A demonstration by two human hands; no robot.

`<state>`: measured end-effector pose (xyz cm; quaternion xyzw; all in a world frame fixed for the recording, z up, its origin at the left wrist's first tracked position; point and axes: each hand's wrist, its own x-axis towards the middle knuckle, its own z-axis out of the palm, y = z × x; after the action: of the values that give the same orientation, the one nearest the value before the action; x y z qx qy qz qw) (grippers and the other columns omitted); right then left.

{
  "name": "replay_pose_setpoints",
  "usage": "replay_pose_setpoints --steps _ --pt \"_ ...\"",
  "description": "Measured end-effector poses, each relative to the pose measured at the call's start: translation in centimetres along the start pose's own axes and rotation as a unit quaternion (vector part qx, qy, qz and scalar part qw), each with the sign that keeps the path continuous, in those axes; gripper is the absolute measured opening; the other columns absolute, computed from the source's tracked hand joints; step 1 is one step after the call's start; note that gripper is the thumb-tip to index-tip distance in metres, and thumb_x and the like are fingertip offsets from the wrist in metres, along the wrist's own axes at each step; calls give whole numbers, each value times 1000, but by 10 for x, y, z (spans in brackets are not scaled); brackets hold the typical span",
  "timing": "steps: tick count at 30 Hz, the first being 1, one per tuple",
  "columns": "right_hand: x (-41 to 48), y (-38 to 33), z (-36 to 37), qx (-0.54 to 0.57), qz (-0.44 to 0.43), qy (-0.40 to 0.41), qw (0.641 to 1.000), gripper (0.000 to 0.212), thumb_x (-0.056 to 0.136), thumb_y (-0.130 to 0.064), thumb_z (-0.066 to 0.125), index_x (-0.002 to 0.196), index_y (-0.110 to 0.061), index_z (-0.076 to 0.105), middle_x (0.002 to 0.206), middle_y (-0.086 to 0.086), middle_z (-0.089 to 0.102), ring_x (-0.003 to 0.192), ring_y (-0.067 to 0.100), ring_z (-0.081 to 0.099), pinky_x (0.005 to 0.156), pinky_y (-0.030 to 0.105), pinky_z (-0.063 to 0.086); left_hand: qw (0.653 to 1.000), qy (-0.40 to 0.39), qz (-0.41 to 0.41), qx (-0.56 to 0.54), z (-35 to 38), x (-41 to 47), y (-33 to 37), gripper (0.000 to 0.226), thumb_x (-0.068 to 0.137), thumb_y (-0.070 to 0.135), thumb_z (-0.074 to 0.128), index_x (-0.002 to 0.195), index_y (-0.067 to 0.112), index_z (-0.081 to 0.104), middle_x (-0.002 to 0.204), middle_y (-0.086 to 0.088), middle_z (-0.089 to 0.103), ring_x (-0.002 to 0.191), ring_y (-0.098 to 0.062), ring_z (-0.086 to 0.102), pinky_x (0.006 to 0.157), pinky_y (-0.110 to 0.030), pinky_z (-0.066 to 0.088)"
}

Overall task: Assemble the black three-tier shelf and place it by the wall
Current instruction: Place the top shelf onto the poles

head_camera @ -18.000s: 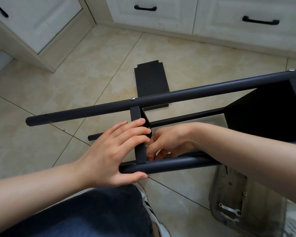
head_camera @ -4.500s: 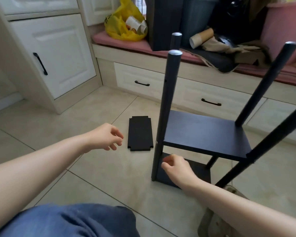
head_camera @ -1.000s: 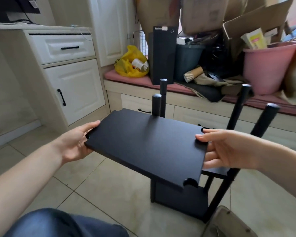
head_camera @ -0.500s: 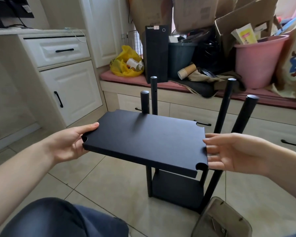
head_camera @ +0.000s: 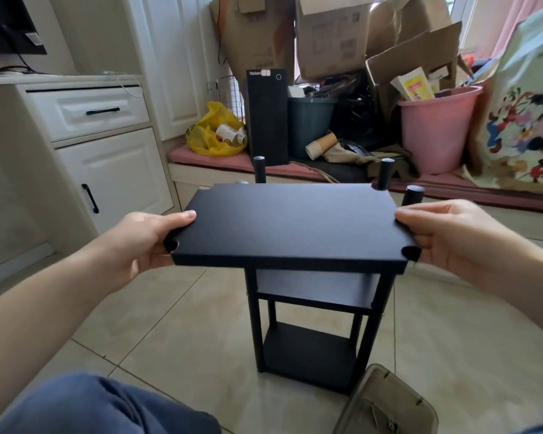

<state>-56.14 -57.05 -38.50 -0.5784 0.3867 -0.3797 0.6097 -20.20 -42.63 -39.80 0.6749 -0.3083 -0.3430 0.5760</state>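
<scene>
raised black shelf board (head_camera: 290,223) now level above posts (head_camera: 259,169).

A home: white cabinets (head_camera: 113,180), cluttered window seat (head_camera: 182,155).

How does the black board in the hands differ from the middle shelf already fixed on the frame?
The left hand and right hand grip the held board at its short ends; no hand touches the middle shelf. The held board is near the tops of the posts; the middle shelf sits lower. The held board's near notches are empty; the middle shelf's near corners meet posts. Both are black and flat.
</scene>
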Motion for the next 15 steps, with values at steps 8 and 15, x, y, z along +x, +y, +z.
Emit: replay_pose_setpoints --steps 8,15 --pt "12 -43 -18 0 -11 54 998 13 91 -10 67 96 1 68 75 8 75 59 14 71 54 26 59 999 -16 24 -24 19 7 41 41 65 41 80 95 16 67 59 8 65 48 -8 60 44 -21 53" --pt "30 -58 -30 -18 -13 80 997 9 91 -13 68 92 -5 68 69 5 72 53 12 67 50 24 56 999 -28 27 -30 39 33 66 25 84 39 77 92 20 64 56 7 64 49 -10 60 49 -22 53"
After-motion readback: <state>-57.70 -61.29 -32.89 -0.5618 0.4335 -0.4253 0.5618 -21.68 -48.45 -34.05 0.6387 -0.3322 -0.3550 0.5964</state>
